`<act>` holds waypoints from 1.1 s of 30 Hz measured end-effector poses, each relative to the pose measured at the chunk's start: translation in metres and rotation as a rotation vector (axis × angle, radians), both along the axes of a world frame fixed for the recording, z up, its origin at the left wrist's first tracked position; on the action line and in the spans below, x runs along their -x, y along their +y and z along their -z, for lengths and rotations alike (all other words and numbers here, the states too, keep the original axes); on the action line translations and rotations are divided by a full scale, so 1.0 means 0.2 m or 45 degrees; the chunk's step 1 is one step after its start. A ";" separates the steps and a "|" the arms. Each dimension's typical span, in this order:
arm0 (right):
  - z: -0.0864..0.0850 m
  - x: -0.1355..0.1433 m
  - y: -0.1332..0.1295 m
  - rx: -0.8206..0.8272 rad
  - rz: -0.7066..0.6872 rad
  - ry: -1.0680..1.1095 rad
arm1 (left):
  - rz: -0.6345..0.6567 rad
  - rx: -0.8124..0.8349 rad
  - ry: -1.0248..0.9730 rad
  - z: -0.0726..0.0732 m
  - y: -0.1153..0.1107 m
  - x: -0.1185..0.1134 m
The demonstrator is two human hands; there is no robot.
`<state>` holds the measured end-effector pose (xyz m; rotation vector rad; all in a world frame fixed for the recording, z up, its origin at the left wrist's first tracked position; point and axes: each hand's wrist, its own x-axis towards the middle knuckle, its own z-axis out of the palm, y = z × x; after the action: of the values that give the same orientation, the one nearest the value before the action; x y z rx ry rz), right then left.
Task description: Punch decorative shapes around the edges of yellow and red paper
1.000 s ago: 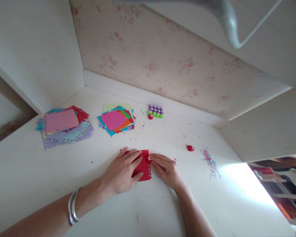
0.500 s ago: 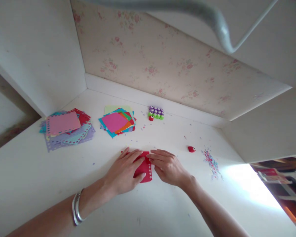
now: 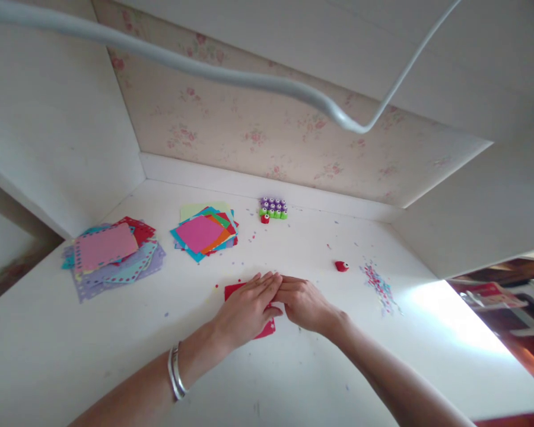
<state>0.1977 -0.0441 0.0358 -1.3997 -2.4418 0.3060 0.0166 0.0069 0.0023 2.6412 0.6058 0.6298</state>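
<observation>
A red sheet of paper [image 3: 235, 290] lies on the white tabletop, its right edge lined with small star-shaped holes. My left hand [image 3: 251, 305] rests flat across it, fingers stretched out over the fingertips of my right hand [image 3: 305, 301]. The right hand's fingers are bent together at the paper's right edge; whatever they grip is hidden under the left hand. A red craft punch [image 3: 342, 266] with a white-and-black eye sits to the right. Further back, another red punch [image 3: 265, 219] stands before rows of green punches [image 3: 277, 214] and purple punches [image 3: 274, 201].
Punched papers [image 3: 104, 246] are piled at the left, beside a stack of coloured sheets [image 3: 200, 233]. Tiny paper bits form a heap [image 3: 378, 284] at the right; others are scattered about. A pale bent bar [image 3: 267, 82] crosses overhead, before the flowered wall [image 3: 249, 118].
My left hand has slid right over the red paper and now covers my right fingertips. A dark red thing under the right fingers is now hidden. The camera view has shifted.
</observation>
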 end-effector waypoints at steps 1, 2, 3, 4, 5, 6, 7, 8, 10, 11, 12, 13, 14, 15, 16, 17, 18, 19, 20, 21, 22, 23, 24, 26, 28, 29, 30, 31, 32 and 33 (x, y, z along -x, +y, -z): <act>-0.01 0.00 0.00 0.026 -0.004 0.007 | -0.014 -0.005 0.007 -0.01 0.01 0.01; -0.02 -0.01 -0.01 0.050 -0.009 0.015 | -0.035 -0.015 0.016 -0.03 0.02 0.03; -0.02 -0.01 -0.01 0.067 -0.015 0.026 | -0.069 -0.027 0.026 -0.03 0.02 0.05; -0.03 -0.01 -0.02 0.074 -0.017 0.040 | -0.113 -0.042 0.034 -0.04 0.03 0.07; -0.03 -0.01 -0.02 0.071 -0.012 0.054 | -0.159 -0.057 0.043 -0.04 0.03 0.09; -0.04 -0.01 -0.03 0.064 0.001 0.069 | -0.201 -0.068 0.055 -0.03 0.04 0.12; -0.04 -0.01 -0.04 0.053 0.017 0.084 | -0.231 -0.075 0.071 -0.02 0.03 0.14; -0.03 0.00 -0.04 0.045 0.033 0.098 | -0.243 -0.077 0.092 -0.01 0.03 0.16; -0.03 -0.01 -0.05 0.038 0.077 0.126 | -0.228 -0.071 0.141 0.01 0.01 0.18; -0.02 -0.01 -0.06 0.040 0.110 0.140 | -0.212 -0.066 0.163 0.02 0.01 0.19; -0.02 -0.01 -0.06 0.043 0.147 0.153 | -0.198 -0.060 0.180 0.02 0.00 0.20; -0.01 -0.02 -0.07 0.048 0.187 0.165 | -0.189 -0.054 0.191 0.03 -0.01 0.20; -0.01 -0.03 -0.08 0.055 0.225 0.177 | -0.186 -0.049 0.197 0.03 -0.01 0.20; 0.00 -0.04 -0.09 0.064 0.257 0.190 | -0.185 -0.043 0.199 0.02 -0.01 0.20; 0.00 -0.05 -0.10 0.072 0.287 0.207 | -0.184 -0.037 0.200 0.02 -0.01 0.20; 0.00 -0.06 -0.11 0.082 0.316 0.226 | -0.183 -0.031 0.202 0.01 -0.01 0.20; 0.00 -0.07 -0.13 0.092 0.347 0.247 | -0.181 -0.025 0.203 0.01 -0.01 0.19; 0.00 -0.08 -0.14 0.100 0.377 0.268 | -0.180 -0.017 0.204 0.01 -0.01 0.19; 0.00 -0.10 -0.16 0.107 0.402 0.285 | -0.178 -0.009 0.204 0.00 -0.01 0.19; 0.00 -0.12 -0.18 0.112 0.423 0.296 | -0.174 -0.002 0.203 0.00 -0.01 0.20; 0.00 -0.14 -0.19 0.120 0.442 0.299 | -0.165 0.002 0.202 0.00 -0.01 0.20; 0.00 -0.16 -0.21 0.128 0.463 0.293 | -0.154 0.003 0.202 0.00 -0.01 0.19; 0.01 -0.19 -0.22 0.131 0.489 0.283 | -0.138 0.002 0.205 0.01 -0.01 0.19; 0.02 -0.24 -0.25 0.103 0.545 0.254 | -0.103 -0.011 0.215 0.02 0.00 0.19; 0.04 -0.30 -0.27 0.024 0.598 0.220 | -0.076 -0.027 0.218 0.03 0.00 0.19; 0.05 -0.33 -0.28 -0.024 0.628 0.206 | -0.067 -0.037 0.214 0.03 0.00 0.18; 0.06 -0.36 -0.29 -0.065 0.663 0.194 | -0.062 -0.047 0.208 0.04 0.00 0.18; 0.07 -0.38 -0.30 -0.096 0.703 0.187 | -0.061 -0.058 0.201 0.04 0.00 0.18; 0.07 -0.40 -0.31 -0.117 0.743 0.187 | -0.060 -0.068 0.196 0.05 0.00 0.18; 0.08 -0.42 -0.31 -0.129 0.775 0.190 | -0.062 -0.077 0.194 0.05 0.01 0.18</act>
<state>0.2818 -0.1068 0.0197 -1.9001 -1.7753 0.1317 -0.0192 0.0080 -0.0084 2.7565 0.7072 0.4698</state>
